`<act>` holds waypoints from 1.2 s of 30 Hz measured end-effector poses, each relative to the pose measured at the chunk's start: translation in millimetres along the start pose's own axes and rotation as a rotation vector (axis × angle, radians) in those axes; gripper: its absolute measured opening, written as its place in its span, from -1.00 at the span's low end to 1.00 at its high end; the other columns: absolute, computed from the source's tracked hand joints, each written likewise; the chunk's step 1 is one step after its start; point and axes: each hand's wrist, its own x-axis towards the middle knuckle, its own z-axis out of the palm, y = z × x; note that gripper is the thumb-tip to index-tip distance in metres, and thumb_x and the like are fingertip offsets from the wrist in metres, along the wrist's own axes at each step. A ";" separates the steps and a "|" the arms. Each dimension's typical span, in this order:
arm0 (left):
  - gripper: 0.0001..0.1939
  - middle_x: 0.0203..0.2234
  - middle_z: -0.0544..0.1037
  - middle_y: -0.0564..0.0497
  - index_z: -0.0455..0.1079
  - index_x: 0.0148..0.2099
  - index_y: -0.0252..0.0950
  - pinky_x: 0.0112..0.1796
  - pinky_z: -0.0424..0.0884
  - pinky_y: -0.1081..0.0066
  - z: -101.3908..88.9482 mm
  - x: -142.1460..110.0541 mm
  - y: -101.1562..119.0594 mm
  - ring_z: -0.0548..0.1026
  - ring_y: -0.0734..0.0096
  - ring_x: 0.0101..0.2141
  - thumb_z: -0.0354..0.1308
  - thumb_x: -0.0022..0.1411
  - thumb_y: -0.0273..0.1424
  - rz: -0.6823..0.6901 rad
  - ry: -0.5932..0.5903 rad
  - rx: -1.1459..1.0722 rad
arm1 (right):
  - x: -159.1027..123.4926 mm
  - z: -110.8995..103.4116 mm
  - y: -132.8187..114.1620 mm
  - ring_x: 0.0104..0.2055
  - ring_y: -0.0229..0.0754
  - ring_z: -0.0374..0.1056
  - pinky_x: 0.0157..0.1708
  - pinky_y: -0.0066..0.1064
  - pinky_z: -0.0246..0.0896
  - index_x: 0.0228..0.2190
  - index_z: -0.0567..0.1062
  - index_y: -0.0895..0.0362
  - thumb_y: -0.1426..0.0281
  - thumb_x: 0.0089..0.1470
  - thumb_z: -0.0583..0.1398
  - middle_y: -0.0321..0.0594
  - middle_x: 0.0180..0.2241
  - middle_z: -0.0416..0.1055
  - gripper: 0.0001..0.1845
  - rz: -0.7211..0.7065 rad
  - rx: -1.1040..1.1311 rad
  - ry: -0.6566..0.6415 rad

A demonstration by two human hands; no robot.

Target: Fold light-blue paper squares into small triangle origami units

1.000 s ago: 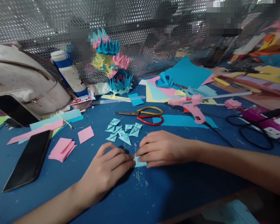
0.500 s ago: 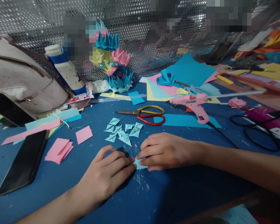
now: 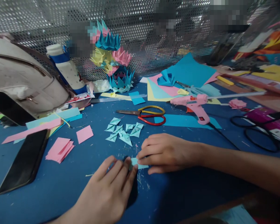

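Observation:
A small light blue piece of paper (image 3: 143,166) lies on the blue table between my hands, partly covered by fingers. My left hand (image 3: 112,183) pinches its left end with the fingertips. My right hand (image 3: 166,154) presses on it from the right, fingers close together and bent over its upper edge. Just beyond them sits a loose group of small folded light blue paper pieces (image 3: 124,131). Scissors (image 3: 140,113) with one yellow and one red handle lie behind that group.
Pink paper squares (image 3: 59,150) and a black phone (image 3: 23,161) lie to the left. A pink glue gun (image 3: 198,105) rests on a blue strip at right, its cord trailing. Folded paper flowers (image 3: 120,77), a bottle (image 3: 67,70) and a pale bag (image 3: 23,74) stand at the back.
My left hand has shifted down a little and turned, its fingers now pointing more upward at the paper's left end. More of the light blue paper shows. My right hand has barely moved.

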 end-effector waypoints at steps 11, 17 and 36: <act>-0.60 -0.11 0.60 -0.23 0.47 0.01 -0.47 0.03 0.14 0.13 -1.5 -1.4 6.1 0.49 0.15 -0.15 -0.20 0.42 -0.57 -0.001 -0.017 0.046 | 9.0 -21.2 -31.8 -0.37 -0.14 0.13 -0.37 -0.27 -0.13 -0.32 0.51 0.15 0.39 0.28 0.09 -0.21 -0.44 0.35 -0.79 0.253 -0.168 -0.170; -0.66 -0.26 0.57 -0.11 0.42 0.02 -0.41 -0.01 0.14 0.12 2.1 8.3 -1.5 0.45 0.20 -0.28 -0.17 0.46 -0.49 -0.077 -0.069 -0.071 | 1.2 -18.2 -25.7 -0.38 -0.17 0.15 -0.41 -0.29 -0.15 -0.47 0.45 0.15 0.39 0.30 0.06 -0.22 -0.48 0.37 -0.69 0.252 -0.155 -0.149; -0.93 -0.29 0.53 0.11 0.37 -0.20 -0.24 -0.17 0.24 0.33 17.3 21.6 -24.4 0.46 0.41 -0.27 0.22 0.30 -0.45 -0.350 -0.117 -0.605 | 1.5 9.2 -10.9 -0.50 -0.32 0.22 -0.47 -0.47 -0.04 -0.34 0.45 0.13 0.32 0.31 0.10 -0.36 -0.53 0.38 -0.79 0.378 0.143 0.185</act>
